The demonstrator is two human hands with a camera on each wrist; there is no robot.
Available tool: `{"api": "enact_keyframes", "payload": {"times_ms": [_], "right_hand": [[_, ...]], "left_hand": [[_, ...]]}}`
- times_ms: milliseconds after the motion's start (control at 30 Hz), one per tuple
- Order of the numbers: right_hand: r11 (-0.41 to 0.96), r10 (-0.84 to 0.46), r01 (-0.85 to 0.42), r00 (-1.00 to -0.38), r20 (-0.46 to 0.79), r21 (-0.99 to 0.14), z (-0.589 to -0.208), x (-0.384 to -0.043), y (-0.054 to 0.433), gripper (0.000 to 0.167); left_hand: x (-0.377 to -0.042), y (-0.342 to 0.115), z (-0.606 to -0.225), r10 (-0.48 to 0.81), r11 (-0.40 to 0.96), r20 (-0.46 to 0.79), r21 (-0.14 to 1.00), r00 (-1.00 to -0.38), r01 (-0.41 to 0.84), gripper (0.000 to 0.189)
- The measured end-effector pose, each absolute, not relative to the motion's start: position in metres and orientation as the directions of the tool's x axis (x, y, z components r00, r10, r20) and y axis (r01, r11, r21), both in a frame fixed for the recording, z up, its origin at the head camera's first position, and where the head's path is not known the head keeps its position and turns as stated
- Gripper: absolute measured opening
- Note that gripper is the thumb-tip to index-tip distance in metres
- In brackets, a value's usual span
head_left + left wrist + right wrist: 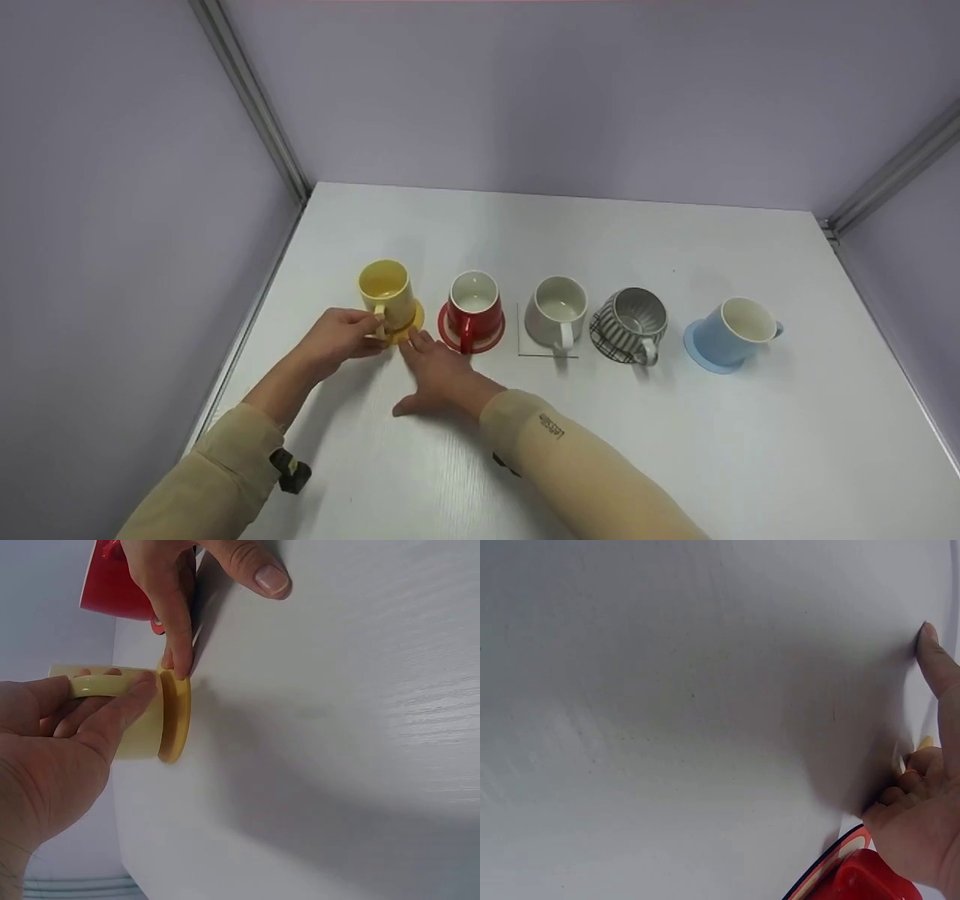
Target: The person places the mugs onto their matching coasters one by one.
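Note:
A yellow mug (396,298) stands on a round yellow coaster (415,324) at the left end of a row of mugs. With curled fingers and thumb my left hand (339,339) grips its handle (97,685). My right hand (440,370) reaches in from the right, and its fingertips touch the coaster's near edge. Its thumb is spread out on the tabletop, as the right wrist view also shows. Just right of the yellow mug is a red mug (480,315), white inside, on a red-rimmed coaster (442,328).
Further right stand a white mug (541,322) on a square white coaster (534,349), a grey striped mug (626,330) on a checked coaster (606,341), and a light blue mug (724,341) on a blue coaster (701,358). Grey panels (540,97) enclose the white table (450,480).

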State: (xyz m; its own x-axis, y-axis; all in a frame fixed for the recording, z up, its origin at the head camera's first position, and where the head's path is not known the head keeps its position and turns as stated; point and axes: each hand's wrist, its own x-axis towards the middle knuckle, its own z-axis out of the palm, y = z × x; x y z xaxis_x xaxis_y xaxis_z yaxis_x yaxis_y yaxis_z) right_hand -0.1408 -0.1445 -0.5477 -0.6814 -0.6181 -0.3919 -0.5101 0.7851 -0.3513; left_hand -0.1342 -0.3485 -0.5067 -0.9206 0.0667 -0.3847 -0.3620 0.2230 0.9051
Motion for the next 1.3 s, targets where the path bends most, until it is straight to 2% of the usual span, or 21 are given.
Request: {"api": "enact_keyframes", "payload": {"times_ms": [400,1067,1300], "right_hand": [[0.791,-0.61,-0.508,-0.691,-0.388,-0.341,-0.5465,-0.1379,-0.1446,0.116],[0.793,-0.606,-0.482,-0.688,-0.399,-0.373,-0.5458,-0.138,-0.1442,0.118],[0.789,-0.614,-0.509,-0.689,-0.386,-0.345,-0.5467,-0.1378,-0.1447,0.117]], "left_hand": [[-0.1331,-0.3503,-0.5115,0.093,0.205,-0.382,0.911,-0.92,-0.357,0.039],[-0.1314,-0.3517,-0.5142,0.085,0.254,-0.408,0.891,-0.909,-0.376,0.038],[-0.1281,-0.352,-0.5145,0.094,0.23,-0.409,0.896,-0.908,-0.379,0.039]]}}
